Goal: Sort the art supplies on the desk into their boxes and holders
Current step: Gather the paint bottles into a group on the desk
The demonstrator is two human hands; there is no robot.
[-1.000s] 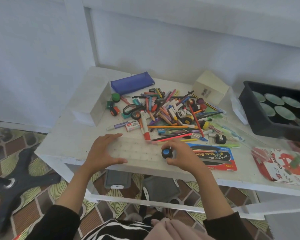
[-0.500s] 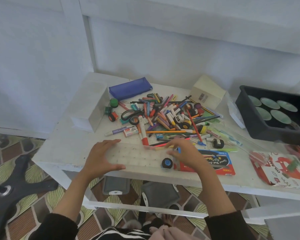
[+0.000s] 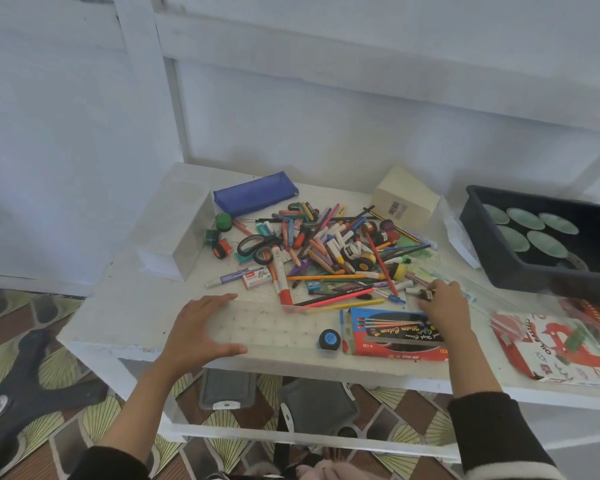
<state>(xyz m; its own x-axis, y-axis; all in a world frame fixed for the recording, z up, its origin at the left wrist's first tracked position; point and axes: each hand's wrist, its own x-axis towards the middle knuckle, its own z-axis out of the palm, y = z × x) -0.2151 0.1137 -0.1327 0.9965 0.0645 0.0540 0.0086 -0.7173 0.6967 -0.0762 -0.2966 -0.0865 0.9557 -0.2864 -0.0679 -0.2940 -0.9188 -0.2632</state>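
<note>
A heap of pens, markers, crayons and tape rolls [image 3: 329, 247] lies mid-desk. At the front stands a clear compartment box [image 3: 278, 327]; a small black pot with a blue lid [image 3: 329, 339] sits in its right end. My left hand [image 3: 201, 327] grips the box's left end, fingers spread over it. My right hand [image 3: 444, 306] reaches over the red and blue water colour box [image 3: 392, 337] and pinches a small black pot [image 3: 426, 294] at the heap's right edge. A blue pencil case [image 3: 255, 192] lies at the back.
A white open box [image 3: 174, 230] stands at the left and a cream carton [image 3: 404, 199] at the back. A black tray with green discs [image 3: 548, 237] sits far right, and an oil pastel pack [image 3: 561, 348] lies in front of it. Scissors [image 3: 253, 242] lie in the heap.
My right hand has let go of the blue-lidded pot in the compartment box and moved right and away to the black pot. My left hand has stayed on the box.
</note>
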